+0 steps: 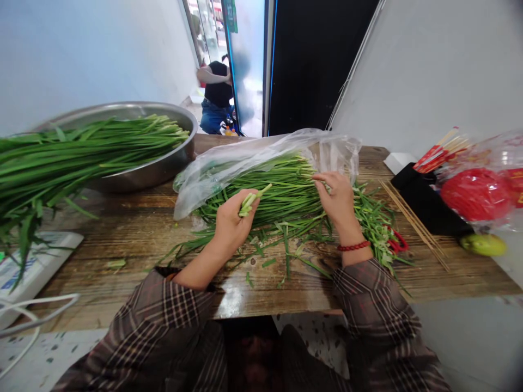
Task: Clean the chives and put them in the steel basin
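Observation:
My left hand [233, 222] is closed around a few garlic chives [249, 203], their pale cut ends poking out past the thumb. Beside it lies a thick pile of garlic chives [269, 188], partly covered by a clear plastic bag [241, 151]. At the right end of that pile, my right hand [335, 198] bends its thumb and forefinger together near the pale stem ends; whatever is between the fingertips is too small to make out. Loose leaf scraps [373, 223] are heaped just right of my right wrist, with a bit of red cord [398, 241] among them.
A metal basin [163, 173] full of chives stands at the left, above a white scale [44, 261] with a cable. Wooden chopsticks [414, 226], a black holder [429, 204] and a red bundle in plastic [476, 193] lie right. A person [218, 90] is beyond the doorway.

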A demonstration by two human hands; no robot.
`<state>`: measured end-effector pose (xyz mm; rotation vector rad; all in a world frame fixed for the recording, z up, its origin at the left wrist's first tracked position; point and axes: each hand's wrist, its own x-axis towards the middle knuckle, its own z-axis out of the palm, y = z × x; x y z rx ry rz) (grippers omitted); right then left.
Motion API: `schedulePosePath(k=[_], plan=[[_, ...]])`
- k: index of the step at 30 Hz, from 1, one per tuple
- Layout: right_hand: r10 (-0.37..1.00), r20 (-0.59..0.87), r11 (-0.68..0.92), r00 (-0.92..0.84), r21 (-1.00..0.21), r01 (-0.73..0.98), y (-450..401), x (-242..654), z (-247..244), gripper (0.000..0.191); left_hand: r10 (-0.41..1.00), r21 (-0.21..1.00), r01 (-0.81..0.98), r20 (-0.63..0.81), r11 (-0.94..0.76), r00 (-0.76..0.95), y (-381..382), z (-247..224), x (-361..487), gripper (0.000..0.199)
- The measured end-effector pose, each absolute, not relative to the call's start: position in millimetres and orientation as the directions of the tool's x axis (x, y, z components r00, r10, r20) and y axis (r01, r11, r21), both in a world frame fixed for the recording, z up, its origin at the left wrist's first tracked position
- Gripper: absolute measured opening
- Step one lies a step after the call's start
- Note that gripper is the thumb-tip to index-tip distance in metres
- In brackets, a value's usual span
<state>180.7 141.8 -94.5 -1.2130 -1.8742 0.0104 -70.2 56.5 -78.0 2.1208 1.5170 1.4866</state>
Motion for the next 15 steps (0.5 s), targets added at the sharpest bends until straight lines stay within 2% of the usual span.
schedulePosePath(k=[4,7,9,11,15], plan=[[0.73,0.667,0.511,-0.148,-0.388,0.767,142.0,183.6,-95.1,0.01,0.752,0.583,0.622,0.659,-0.523,0.015,59.5,-80.6,-71.3,0.032],[0.739,0.664,0.564,-0.116,-0.515,0.646,136.8,177.4,-88.3,0.01,0.707,0.542,0.625,0.707,-0.563,0.024,60.8,-81.1,-72.3,0.027],[0.78,0.614,0.58,-0.117,-0.641,0.503,131.5,171.1,-83.1,0.011,0.678,0.513,0.638,0.735,-0.575,0.019,60.4,-80.4,-73.0,0.025],[0.811,0.561,0.576,-0.168,-0.714,0.397,125.2,163.6,-79.0,0.012,0.644,0.472,0.657,0.765,-0.588,0.028,59.4,-79.7,-73.7,0.024],[0.77,0.556,0.637,-0.313,-0.689,0.345,112.6,146.3,-74.8,0.012,0.595,0.335,0.694,0.787,-0.637,0.166,58.1,-80.5,-74.5,0.029]])
